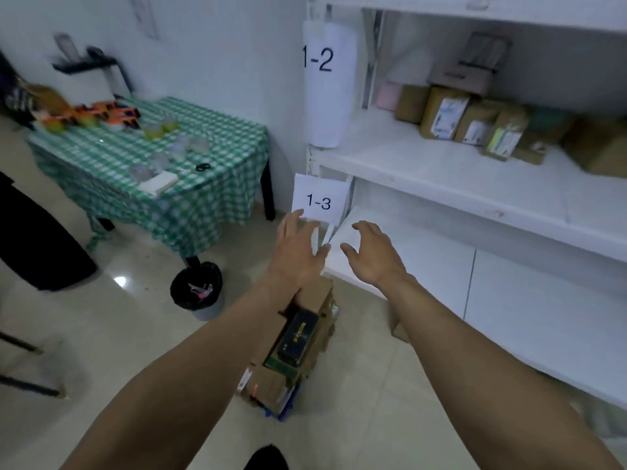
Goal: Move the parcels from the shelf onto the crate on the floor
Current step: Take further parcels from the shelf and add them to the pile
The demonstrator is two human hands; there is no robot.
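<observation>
We see both arms stretched forward with nothing held: the left hand (pixel 298 252) is spread flat, fingers straight, its fingertips over the lower edge of the paper label "1-3" (pixel 319 201), and the right hand (pixel 373 256) hangs just beside it with loosely curved fingers, in front of the bare lower board of the white shelf (pixel 424 171). The parcels on the shelf (pixel 475 123), brown cartons with white labels, stand in a row one level up, above and to the right of both hands and well apart from them, beyond the label "1-2" (pixel 319 59). Below our left forearm we make out a stack of cartons (pixel 268 385) on the floor with a black box (pixel 298 337) lying on top; only blue corners of the crate (pixel 281 413) show under it. To the left stand a table with a green checked cloth (pixel 203 137) and a black-lined bin (pixel 198 290).
</observation>
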